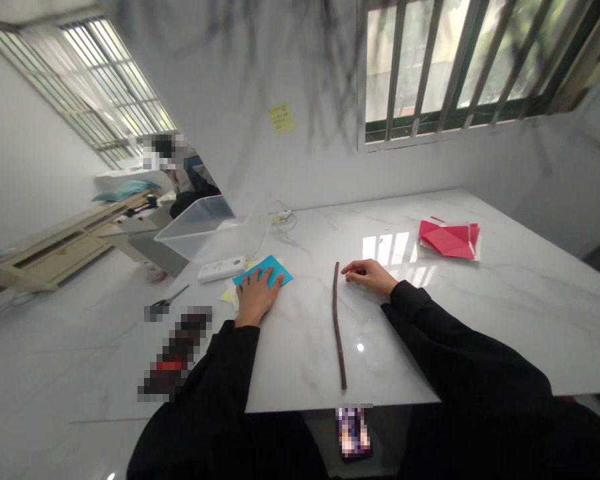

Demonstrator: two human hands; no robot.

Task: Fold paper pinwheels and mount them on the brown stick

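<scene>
My left hand lies open on a sheet of bright blue paper, fingers spread and palm down. Pale and yellow paper peeks out beneath the blue sheet. A thin, slightly bent brown stick rests lengthwise on the white marbled table. Just right of its far end is my right hand, low over the tabletop. Its fingers are loosely curled and a little apart, with nothing visible in them; they appear not to touch the stick.
A white device and a clear plastic bin stand left of the blue paper. Scissors and a blurred-out dark object lie farther left. Red paper is at the right. A phone shows below the table's front edge.
</scene>
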